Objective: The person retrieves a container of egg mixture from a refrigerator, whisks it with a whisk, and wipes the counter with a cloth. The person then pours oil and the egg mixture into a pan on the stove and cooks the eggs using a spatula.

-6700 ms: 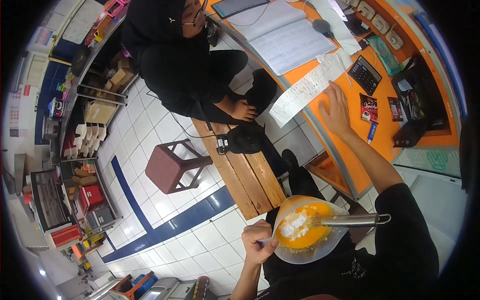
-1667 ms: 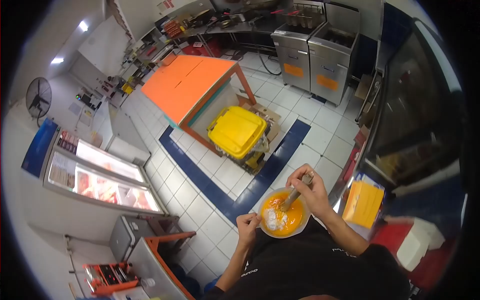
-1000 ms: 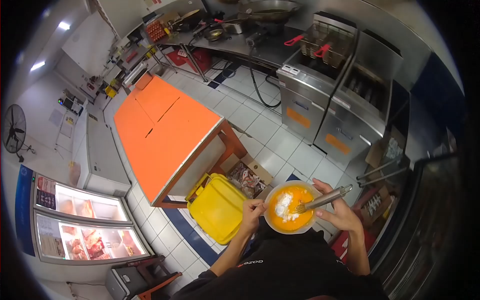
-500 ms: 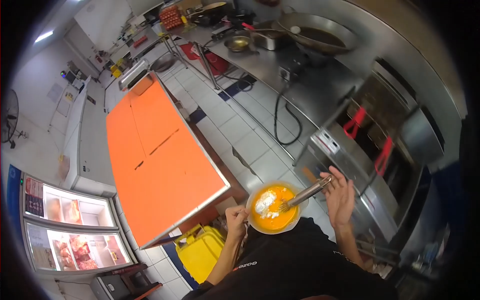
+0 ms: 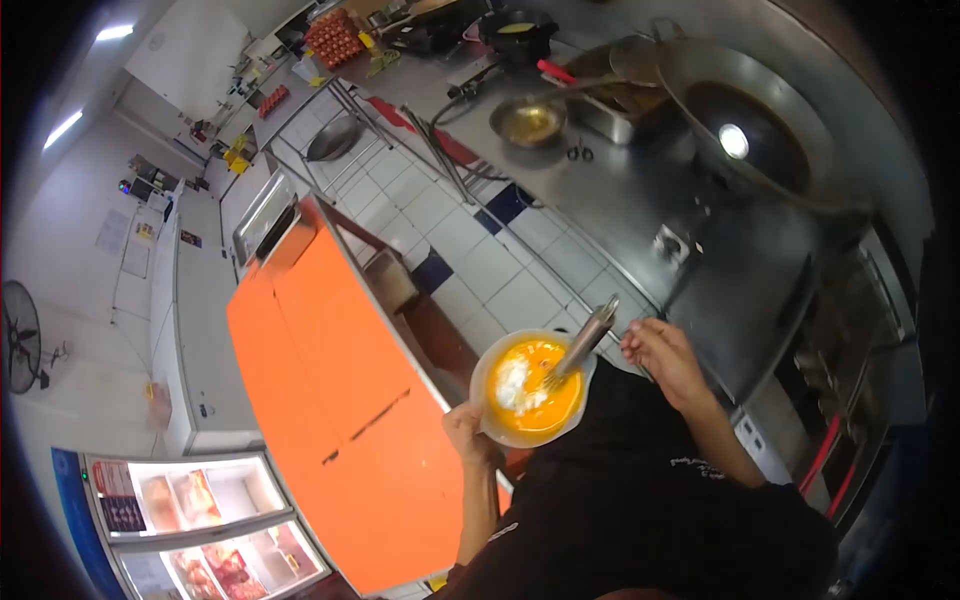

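In the head view, my left hand (image 5: 468,432) is closed on the near-left rim of a white bowl (image 5: 515,438), fingers partly hidden by the bowl. The bowl contains an orange-yellow liquid (image 5: 545,415) that looks like beaten egg, with a mound of white powder (image 5: 513,385) on its left side. A metal whisk (image 5: 588,341) leans in the bowl, its wires in the liquid and its handle tilted up to the right. Just right of that handle, my right hand (image 5: 668,362) is held with loosely curled fingers, apart from the whisk and with nothing visible in it.
An orange-topped table (image 5: 330,400) lies ahead and left. Along the right runs a steel counter (image 5: 630,200) with a large wok (image 5: 745,120) of dark liquid and a smaller pan (image 5: 528,122). A lit display fridge (image 5: 200,540) stands lower left. Fryers with red handles (image 5: 822,465) are at right.
The view has turned and moved forward along the counter. The whisk handle now points more steeply upward, and my right hand's fingers have curled in from a spread pose. My left hand still holds the bowl.
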Demonstrator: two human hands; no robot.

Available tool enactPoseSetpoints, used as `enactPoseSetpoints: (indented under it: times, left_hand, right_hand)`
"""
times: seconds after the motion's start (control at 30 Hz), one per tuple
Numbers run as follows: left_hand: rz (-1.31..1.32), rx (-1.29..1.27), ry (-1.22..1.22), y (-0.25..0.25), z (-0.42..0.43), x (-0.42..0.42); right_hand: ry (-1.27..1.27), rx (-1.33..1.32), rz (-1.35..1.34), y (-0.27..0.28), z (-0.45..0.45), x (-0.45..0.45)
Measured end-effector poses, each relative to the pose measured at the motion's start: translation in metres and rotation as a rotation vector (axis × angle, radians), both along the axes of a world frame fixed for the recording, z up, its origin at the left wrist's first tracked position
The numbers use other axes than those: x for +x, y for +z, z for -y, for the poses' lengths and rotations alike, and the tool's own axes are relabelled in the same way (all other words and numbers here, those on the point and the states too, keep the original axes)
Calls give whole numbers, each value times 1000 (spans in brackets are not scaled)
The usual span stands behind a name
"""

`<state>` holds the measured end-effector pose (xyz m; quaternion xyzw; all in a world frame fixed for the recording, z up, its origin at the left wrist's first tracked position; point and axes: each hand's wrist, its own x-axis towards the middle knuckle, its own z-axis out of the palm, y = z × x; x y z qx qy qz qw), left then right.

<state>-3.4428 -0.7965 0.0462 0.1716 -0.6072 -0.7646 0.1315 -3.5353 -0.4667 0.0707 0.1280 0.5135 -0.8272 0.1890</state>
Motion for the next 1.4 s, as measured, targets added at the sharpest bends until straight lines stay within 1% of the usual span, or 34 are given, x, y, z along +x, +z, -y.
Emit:
enactPoseSetpoints:
  times: [0.03,0.07,0.1,0.13,0.17,0.2,0.23,0.27,0.3,0.33,0.37,0.4,0.43,0.47,0.5,0.57,0.6,0.63,0.67,0.7,0.77,0.83,0.9,0.93,1.0,1.03,1.07,1.1,1.13,1.2,1.23,1.27,1.33,1.4]
  left_hand:
    - [-11,4,-7,-1,11,-40]
    - [-43,51,22,2,24,-70]
    - [-19,43,1,7,39,-103]
    - [-37,28,33,11,54,-138]
    - [-49,20,68,13,67,-168]
    - [-22,25,53,13,82,-195]
    - [-42,25,100,11,101,-220]
    - [-67,27,147,6,118,-256]
    - [-51,36,129,3,135,-290]
    - [-41,71,130,2,155,-323]
    - [-42,106,143,5,171,-357]
    - [-8,100,186,25,173,-396]
    - [-37,97,205,11,200,-427]
    - [-51,77,153,-6,236,-455]
    - [-72,59,94,-16,266,-492]
    - [-68,21,86,4,309,-561]
    - [-103,-59,11,6,332,-596]
    - [-134,-141,-61,8,357,-630]
    - [-102,-165,-79,11,379,-665]
    - [-101,-160,-62,15,396,-696]
    - [-121,-104,-103,22,428,-768]
    - [-121,-99,-137,21,459,-837]
    - [15,75,-107,7,491,-902]
    - [15,75,-123,1,507,-932]
    - [-30,-11,-114,-6,533,-996]
    - [-32,-11,-135,-18,547,-1029]
    - [-83,-82,-96,-31,564,-1058]
    - [-135,-153,-63,-23,574,-1094]
    - [-86,-24,-138,-9,584,-1117]
    - [-36,-61,-176,-21,623,-1159]
    - [-45,-73,-190,-26,635,-1195]
    - [-25,-65,-180,-15,640,-1219]
    - [-9,-51,-216,-20,670,-1267]
    - [11,-36,-284,-22,695,-1310]
  right_hand:
    - [79,5,-18,1,8,-43]
    - [67,-6,6,6,23,-74]
    - [218,60,-43,15,38,-108]
    - [369,131,-97,24,55,-144]
    - [354,131,-73,30,76,-174]
    - [464,109,-202,36,101,-200]
    - [569,88,-339,41,127,-223]
    - [550,96,-322,47,150,-255]
    - [562,168,-389,56,173,-286]
    - [578,235,-453,56,194,-313]
    - [578,239,-445,49,213,-339]
    - [566,287,-434,42,236,-373]
    - [556,328,-438,35,263,-410]
    - [500,358,-440,24,287,-440]
    - [500,357,-481,9,309,-473]
    - [277,224,-408,-15,358,-527]
    - [281,224,-431,-23,381,-557]
    - [158,146,-292,-30,404,-588]
    - [42,73,-146,-34,425,-618]
    - [59,77,-147,-36,443,-642]
    - [-101,77,-42,-40,475,-694]
    - [-128,118,-36,-56,494,-751]
    - [-214,114,52,-66,516,-808]
    - [-209,113,31,-71,525,-837]
    - [-212,141,27,-77,556,-914]
    - [-195,169,23,-81,566,-957]
    - [-116,137,-39,-96,575,-1002]
    - [-127,177,-73,-110,594,-1047]
    - [-135,228,-114,-119,615,-1098]
    - [-14,371,-381,-170,650,-1198]
    - [-18,471,-416,-176,675,-1248]
    - [-13,573,-438,-177,703,-1289]
    - [97,862,-708,-176,739,-1376]
    - [34,1063,-751,-157,776,-1437]
